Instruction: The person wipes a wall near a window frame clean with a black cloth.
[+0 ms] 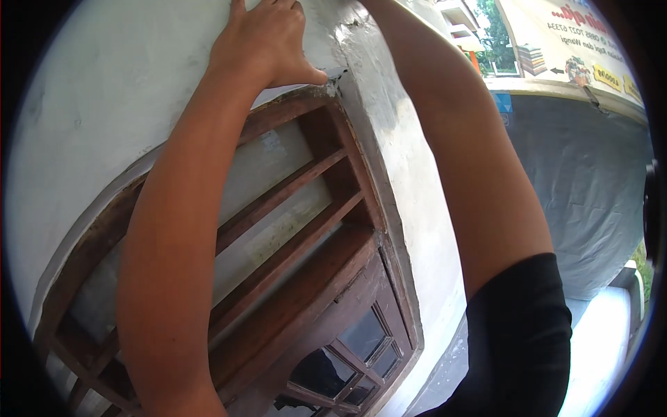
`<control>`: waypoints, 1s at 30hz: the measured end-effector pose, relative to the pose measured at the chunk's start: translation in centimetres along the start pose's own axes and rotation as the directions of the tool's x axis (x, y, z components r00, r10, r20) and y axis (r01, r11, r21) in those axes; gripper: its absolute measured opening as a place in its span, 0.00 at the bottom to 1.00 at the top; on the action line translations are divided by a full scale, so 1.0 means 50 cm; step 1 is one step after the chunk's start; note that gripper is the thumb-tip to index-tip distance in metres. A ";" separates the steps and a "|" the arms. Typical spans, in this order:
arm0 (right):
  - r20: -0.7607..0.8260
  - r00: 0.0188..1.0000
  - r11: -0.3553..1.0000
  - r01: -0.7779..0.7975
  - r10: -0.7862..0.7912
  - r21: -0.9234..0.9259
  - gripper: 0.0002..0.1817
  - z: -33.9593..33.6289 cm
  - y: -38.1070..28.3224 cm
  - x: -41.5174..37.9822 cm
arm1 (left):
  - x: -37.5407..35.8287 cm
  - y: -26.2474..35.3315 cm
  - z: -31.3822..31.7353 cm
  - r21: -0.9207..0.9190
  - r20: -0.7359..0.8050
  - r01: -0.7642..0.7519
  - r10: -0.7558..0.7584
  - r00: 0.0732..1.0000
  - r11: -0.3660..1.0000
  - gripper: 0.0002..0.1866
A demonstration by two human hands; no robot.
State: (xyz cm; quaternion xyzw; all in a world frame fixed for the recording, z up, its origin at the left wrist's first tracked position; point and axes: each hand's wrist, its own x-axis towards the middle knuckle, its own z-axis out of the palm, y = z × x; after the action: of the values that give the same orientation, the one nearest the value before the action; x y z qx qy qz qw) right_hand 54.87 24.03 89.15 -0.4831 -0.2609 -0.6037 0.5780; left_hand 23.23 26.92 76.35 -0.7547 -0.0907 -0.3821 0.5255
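My left hand point(267, 38) is raised against the white plastered wall point(139, 83), just above the corner of a brown wooden frame. Its thumb stretches out to the right along the top edge of the frame, apart from the fingers, whose tips are partly cut off by the upper border. No object shows in it. My right arm point(451, 118), with a black sleeve point(521, 333), reaches up past the wall's corner, and the hand lies beyond the top of the view. Below my left hand, the wooden frame point(285, 108) holds slanting slats point(292, 194).
A brown door or window with glass panes point(365, 333) sits under the slats. To the right hang a grey sheet point(563, 187) and a printed banner point(556, 48) with reversed lettering. The plaster edge point(368, 125) beside the frame looks rough.
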 end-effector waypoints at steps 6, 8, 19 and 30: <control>0.275 0.899 0.916 -0.252 0.341 -0.313 0.29 -0.098 0.184 -0.091 | 0.005 0.000 0.018 0.015 -0.011 0.021 -0.021 1.000 1.000 0.66; 0.313 0.851 0.870 -0.280 0.421 -0.406 0.32 -0.140 0.225 -0.148 | 0.008 0.001 0.015 0.069 0.027 0.020 -0.021 0.999 0.997 0.66; 0.243 0.958 0.989 -0.139 0.149 -0.058 0.25 -0.116 0.021 -0.081 | 0.003 0.003 0.012 0.055 0.046 0.019 -0.021 0.999 0.998 0.67; 0.109 0.981 0.985 -0.168 0.163 0.033 0.25 -0.081 -0.043 -0.086 | -0.007 0.017 -0.021 0.045 0.050 0.024 -0.026 0.998 0.999 0.68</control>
State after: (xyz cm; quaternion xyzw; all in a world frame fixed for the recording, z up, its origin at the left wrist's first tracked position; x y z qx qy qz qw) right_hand 51.09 22.81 84.28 -0.5219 -0.2628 -0.5216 0.6217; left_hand 22.95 25.73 75.65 -0.7512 -0.1216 -0.3675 0.5347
